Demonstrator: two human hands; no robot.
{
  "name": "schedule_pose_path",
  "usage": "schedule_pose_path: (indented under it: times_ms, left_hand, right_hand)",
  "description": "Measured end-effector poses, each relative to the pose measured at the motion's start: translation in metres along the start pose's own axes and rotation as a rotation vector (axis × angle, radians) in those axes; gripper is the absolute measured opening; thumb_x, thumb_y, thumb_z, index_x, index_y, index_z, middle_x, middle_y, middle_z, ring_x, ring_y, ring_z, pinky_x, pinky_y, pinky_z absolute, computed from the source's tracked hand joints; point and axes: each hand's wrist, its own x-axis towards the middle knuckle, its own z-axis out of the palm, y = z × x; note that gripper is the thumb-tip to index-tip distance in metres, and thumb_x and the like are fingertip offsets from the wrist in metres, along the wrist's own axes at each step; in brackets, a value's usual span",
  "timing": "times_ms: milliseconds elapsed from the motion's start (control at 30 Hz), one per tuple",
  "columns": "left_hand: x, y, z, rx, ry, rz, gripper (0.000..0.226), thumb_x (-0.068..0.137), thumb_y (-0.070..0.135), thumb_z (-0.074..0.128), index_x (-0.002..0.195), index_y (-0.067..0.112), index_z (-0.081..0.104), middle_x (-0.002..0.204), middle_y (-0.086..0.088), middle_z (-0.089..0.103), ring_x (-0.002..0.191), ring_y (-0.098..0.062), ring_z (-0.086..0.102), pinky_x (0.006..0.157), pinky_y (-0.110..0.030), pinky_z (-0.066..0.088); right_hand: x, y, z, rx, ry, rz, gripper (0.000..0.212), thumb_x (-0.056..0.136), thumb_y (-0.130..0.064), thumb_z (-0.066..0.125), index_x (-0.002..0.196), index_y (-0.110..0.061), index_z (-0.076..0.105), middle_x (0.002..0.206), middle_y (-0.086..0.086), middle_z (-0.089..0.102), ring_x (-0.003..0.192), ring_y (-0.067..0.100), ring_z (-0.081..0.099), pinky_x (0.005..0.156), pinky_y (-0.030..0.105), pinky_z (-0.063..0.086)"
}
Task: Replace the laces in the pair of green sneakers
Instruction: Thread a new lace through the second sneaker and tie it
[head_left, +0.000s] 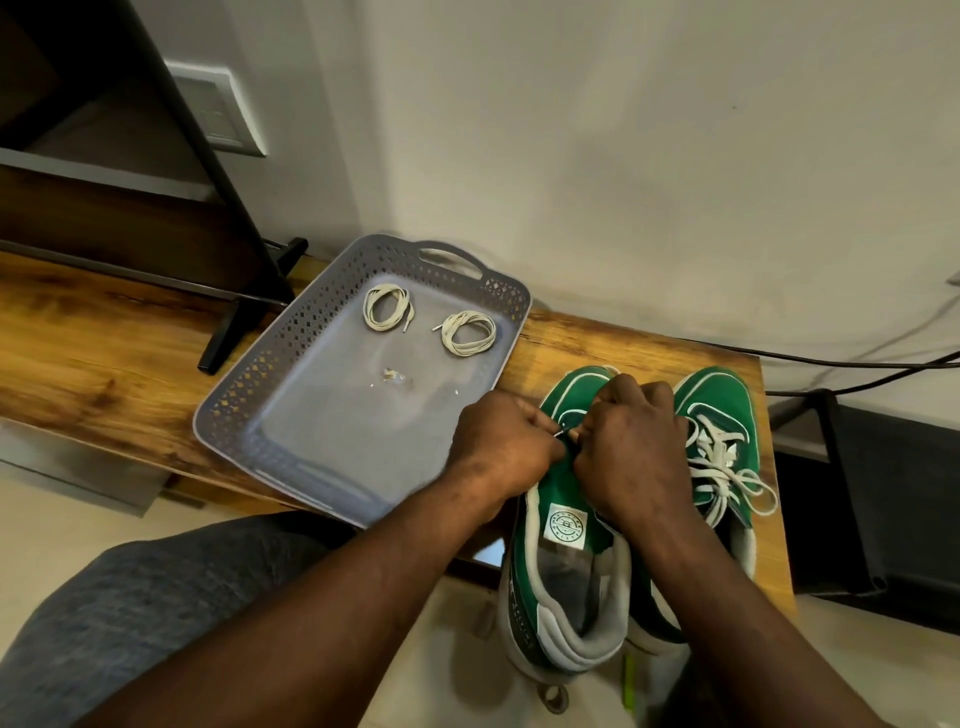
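green sneakers sit at the right end of the wooden table, beside a tray; left hand and right hand both pinch a lace tip over the left shoe.

Wooden bench against white wall

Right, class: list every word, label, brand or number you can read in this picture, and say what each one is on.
No text reads clearly.
Tongue label on the green sneaker beside the tray: a round emblem ringed with lettering, too small to read.
Dark side strip of that sneaker: pale marks, too blurred to read.
Grey tray and coiled laces: no text.
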Motion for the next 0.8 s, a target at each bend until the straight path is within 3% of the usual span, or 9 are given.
schedule_pose_path:
  times_ms: [100, 300, 533, 700, 800]
  left_hand:
    - [-0.002, -0.003, -0.001, -0.077, -0.003, -0.029, 0.019, 0.079, 0.004, 0.079, 0.088, 0.02, 0.082, 0.086, 0.003, 0.079, 0.083, -0.016, 0.077, 0.082, -0.042, 0.066]
    - [0.002, 0.001, -0.002, 0.128, 0.046, 0.068, 0.016, 0.077, 0.014, 0.084, 0.085, 0.025, 0.077, 0.088, 0.009, 0.076, 0.085, -0.013, 0.073, 0.085, -0.038, 0.063]
    - [0.005, 0.002, 0.002, 0.213, 0.036, 0.091, 0.032, 0.074, 0.022, 0.085, 0.104, 0.029, 0.076, 0.1, 0.007, 0.074, 0.092, -0.015, 0.071, 0.088, -0.038, 0.062]
    - [0.002, 0.002, 0.003, 0.243, -0.006, 0.083, 0.024, 0.071, 0.018, 0.084, 0.09, 0.027, 0.073, 0.093, 0.005, 0.073, 0.088, -0.017, 0.071, 0.084, -0.04, 0.063]
    - [0.003, 0.005, 0.002, 0.291, -0.019, 0.099, 0.026, 0.071, 0.02, 0.082, 0.092, 0.027, 0.068, 0.095, 0.004, 0.071, 0.088, -0.018, 0.07, 0.083, -0.041, 0.062]
  right_hand:
    - [-0.002, 0.001, 0.001, 0.03, 0.042, -0.008, 0.022, 0.089, -0.023, 0.07, 0.106, -0.012, 0.077, 0.123, 0.0, 0.056, 0.117, 0.027, 0.04, 0.089, 0.044, 0.042]
    - [-0.001, 0.007, -0.001, 0.091, 0.018, -0.042, 0.023, 0.095, -0.032, 0.063, 0.106, -0.018, 0.077, 0.127, -0.002, 0.055, 0.122, 0.026, 0.04, 0.096, 0.046, 0.042]
    - [-0.001, 0.017, 0.001, 0.108, 0.006, -0.007, 0.021, 0.09, -0.03, 0.068, 0.103, -0.017, 0.078, 0.127, 0.002, 0.057, 0.123, 0.031, 0.042, 0.097, 0.048, 0.048]
    - [-0.001, 0.009, 0.004, 0.094, 0.072, -0.013, 0.02, 0.086, -0.029, 0.073, 0.1, -0.015, 0.077, 0.127, 0.001, 0.059, 0.122, 0.031, 0.043, 0.093, 0.048, 0.049]
    - [0.0, 0.01, 0.004, 0.138, 0.072, -0.023, 0.016, 0.086, -0.027, 0.074, 0.097, -0.017, 0.079, 0.125, -0.001, 0.061, 0.12, 0.03, 0.045, 0.093, 0.049, 0.048]
